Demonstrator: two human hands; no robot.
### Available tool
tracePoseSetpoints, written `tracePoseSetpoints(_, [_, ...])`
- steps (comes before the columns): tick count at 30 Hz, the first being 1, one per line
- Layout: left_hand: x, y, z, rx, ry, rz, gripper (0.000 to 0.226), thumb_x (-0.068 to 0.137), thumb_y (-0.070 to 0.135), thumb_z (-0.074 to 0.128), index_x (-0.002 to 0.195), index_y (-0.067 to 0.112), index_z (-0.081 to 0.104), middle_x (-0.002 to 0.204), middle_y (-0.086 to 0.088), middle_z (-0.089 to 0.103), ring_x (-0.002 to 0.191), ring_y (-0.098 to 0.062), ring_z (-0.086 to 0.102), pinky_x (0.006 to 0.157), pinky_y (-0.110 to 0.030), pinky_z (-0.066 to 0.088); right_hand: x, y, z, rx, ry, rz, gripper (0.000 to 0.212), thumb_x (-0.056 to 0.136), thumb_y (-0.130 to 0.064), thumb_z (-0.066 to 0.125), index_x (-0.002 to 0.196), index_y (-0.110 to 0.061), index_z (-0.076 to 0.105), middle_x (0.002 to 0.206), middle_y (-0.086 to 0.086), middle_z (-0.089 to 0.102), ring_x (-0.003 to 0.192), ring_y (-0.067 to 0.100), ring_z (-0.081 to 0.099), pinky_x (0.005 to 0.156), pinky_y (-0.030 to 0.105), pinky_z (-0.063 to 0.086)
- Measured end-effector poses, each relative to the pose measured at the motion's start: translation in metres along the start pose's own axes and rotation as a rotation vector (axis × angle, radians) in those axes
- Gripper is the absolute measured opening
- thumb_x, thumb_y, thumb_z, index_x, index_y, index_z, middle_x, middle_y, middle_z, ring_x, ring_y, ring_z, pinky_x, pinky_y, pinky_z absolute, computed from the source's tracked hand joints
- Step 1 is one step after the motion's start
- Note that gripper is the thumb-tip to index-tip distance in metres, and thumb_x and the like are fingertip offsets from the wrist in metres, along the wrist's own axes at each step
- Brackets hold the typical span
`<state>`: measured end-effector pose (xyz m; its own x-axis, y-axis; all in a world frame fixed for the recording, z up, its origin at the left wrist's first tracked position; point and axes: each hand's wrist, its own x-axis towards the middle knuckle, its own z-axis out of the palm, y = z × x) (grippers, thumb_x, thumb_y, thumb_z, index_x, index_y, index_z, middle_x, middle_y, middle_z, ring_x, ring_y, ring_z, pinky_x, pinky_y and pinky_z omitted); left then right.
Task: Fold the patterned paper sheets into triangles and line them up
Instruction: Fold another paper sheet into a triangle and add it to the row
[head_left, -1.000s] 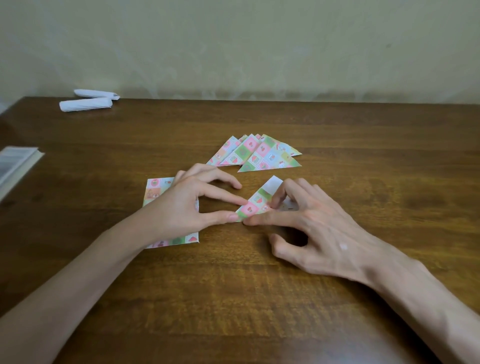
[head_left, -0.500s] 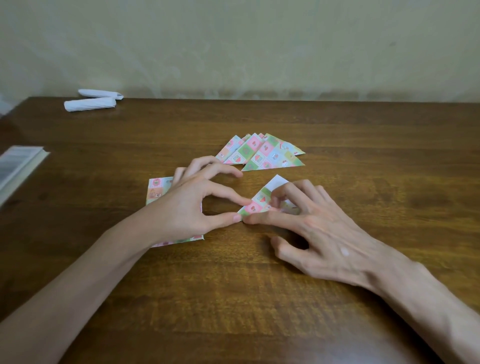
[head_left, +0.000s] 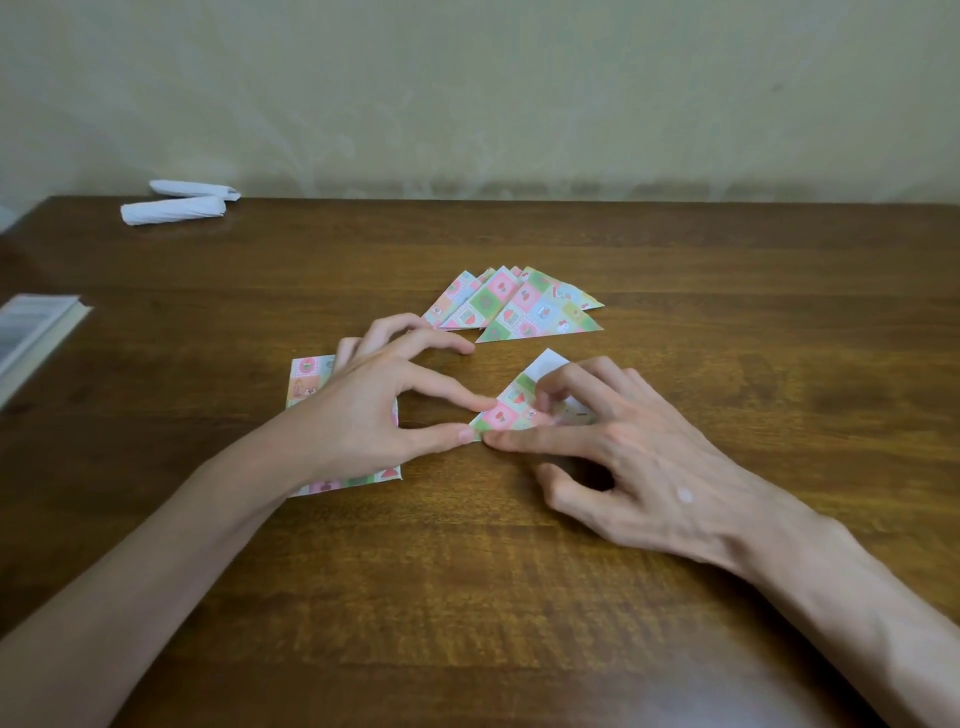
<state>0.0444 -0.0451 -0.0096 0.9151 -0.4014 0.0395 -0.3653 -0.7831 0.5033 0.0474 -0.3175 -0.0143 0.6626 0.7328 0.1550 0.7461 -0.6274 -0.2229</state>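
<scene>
Table (head_left: 467, 582); left hand (head_left: 363, 415), right hand (head_left: 639, 467), perhaps on sheet (head_left: 506, 414)

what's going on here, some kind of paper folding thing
A person is folding a patterned sheet into a triangle on the wooden table. The left hand pinches its left corner while the right hand presses the fold; white backing shows at the top. Finished triangles lie overlapped behind it, and unfolded sheets lie under the left hand.
</scene>
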Motion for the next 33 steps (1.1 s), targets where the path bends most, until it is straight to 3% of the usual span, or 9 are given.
tracePoseSetpoints(3, [0.0, 0.001, 0.002, 0.008, 0.045, -0.003, 0.04, 0.074, 0.082, 0.051, 0.109, 0.07, 0.066, 0.146, 0.039, 0.04, 0.147, 0.007, 0.012, 0.109, -0.032, 0.01, -0.001, 0.001, 0.0, 0.031, 0.007, 0.0, 0.043, 0.096, -0.049, 0.047, 0.137, -0.052, 0.061, 0.121, -0.011, 0.046, 0.115, 0.013, 0.045, 0.093, 0.032, 0.039])
tracePoseSetpoints(7, [0.0, 0.003, 0.004, 0.073, 0.072, 0.01, 0.028, 0.081, 0.077, 0.062, 0.106, 0.067, 0.069, 0.146, 0.035, 0.042, 0.148, 0.003, 0.015, 0.11, -0.034, 0.012, -0.004, 0.005, -0.001, 0.12, 0.061, 0.022, 0.039, 0.095, -0.045, 0.048, 0.126, -0.046, 0.071, 0.121, -0.012, 0.054, 0.112, 0.01, 0.05, 0.09, 0.038, 0.047])
tracePoseSetpoints(12, [0.0, 0.003, 0.003, 0.049, 0.058, -0.004, 0.028, 0.079, 0.071, 0.061, 0.106, 0.068, 0.069, 0.147, 0.036, 0.04, 0.15, 0.003, 0.011, 0.11, -0.036, 0.012, -0.002, 0.007, 0.004, 0.159, 0.081, 0.028, 0.035, 0.095, -0.045, 0.05, 0.118, -0.044, 0.076, 0.118, -0.015, 0.054, 0.111, 0.009, 0.051, 0.09, 0.038, 0.047])
tracePoseSetpoints(15, [0.001, 0.002, 0.003, 0.046, 0.063, -0.007, 0.025, 0.081, 0.074, 0.064, 0.104, 0.066, 0.07, 0.147, 0.036, 0.041, 0.15, 0.003, 0.012, 0.11, -0.037, 0.012, -0.001, 0.014, 0.006, 0.321, 0.218, 0.081, 0.023, 0.098, -0.041, 0.062, 0.115, -0.04, 0.077, 0.118, -0.016, 0.059, 0.113, 0.01, 0.056, 0.095, 0.034, 0.048])
tracePoseSetpoints(17, [0.001, 0.002, 0.005, 0.024, 0.069, -0.019, 0.029, 0.077, 0.077, 0.062, 0.103, 0.065, 0.07, 0.145, 0.037, 0.042, 0.15, 0.005, 0.012, 0.11, -0.037, 0.013, 0.004, 0.017, 0.008, 0.301, 0.299, 0.177, 0.033, 0.096, -0.045, 0.066, 0.128, -0.039, 0.071, 0.126, -0.014, 0.059, 0.124, 0.008, 0.051, 0.104, 0.036, 0.044])
tracePoseSetpoints(19, [0.003, 0.003, 0.01, -0.001, 0.108, -0.032, 0.035, 0.074, 0.079, 0.057, 0.099, 0.06, 0.072, 0.143, 0.038, 0.044, 0.149, 0.006, 0.014, 0.109, -0.035, 0.012, 0.009, 0.017, 0.013, 0.233, 0.303, 0.274, 0.058, 0.092, -0.054, 0.062, 0.147, -0.039, 0.054, 0.141, -0.011, 0.052, 0.137, 0.011, 0.041, 0.112, 0.039, 0.037])
tracePoseSetpoints(22, [0.005, 0.007, 0.017, -0.004, 0.173, -0.034, 0.036, 0.075, 0.078, 0.057, 0.091, 0.051, 0.073, 0.139, 0.035, 0.049, 0.148, 0.004, 0.02, 0.109, -0.035, 0.014, 0.012, 0.014, 0.02, 0.17, 0.227, 0.344, 0.077, 0.087, -0.063, 0.054, 0.157, -0.039, 0.034, 0.152, -0.012, 0.042, 0.145, 0.012, 0.031, 0.113, 0.03, 0.024])
tracePoseSetpoints(27, [0.007, 0.01, 0.026, 0.017, 0.252, -0.028, 0.034, 0.076, 0.077, 0.062, 0.09, 0.048, 0.07, 0.135, 0.031, 0.054, 0.145, 0.002, 0.027, 0.109, -0.033, 0.017, 0.014, 0.013, 0.019, 0.141, 0.172, 0.347, 0.077, 0.089, -0.062, 0.06, 0.157, -0.045, 0.028, 0.154, -0.017, 0.036, 0.147, 0.008, 0.024, 0.112, 0.024, 0.014])
tracePoseSetpoints(33, [0.008, 0.015, 0.024, 0.073, 0.171, 0.009, 0.032, 0.086, 0.069, 0.064, 0.114, 0.057, 0.069, 0.139, 0.03, 0.048, 0.146, 0.001, 0.022, 0.108, -0.034, 0.017, 0.011, 0.023, 0.009, 0.347, 0.166, 0.369, 0.083, 0.089, -0.048, 0.072, 0.159, -0.042, 0.028, 0.154, -0.017, 0.042, 0.146, 0.004, 0.028, 0.116, 0.026, 0.017])
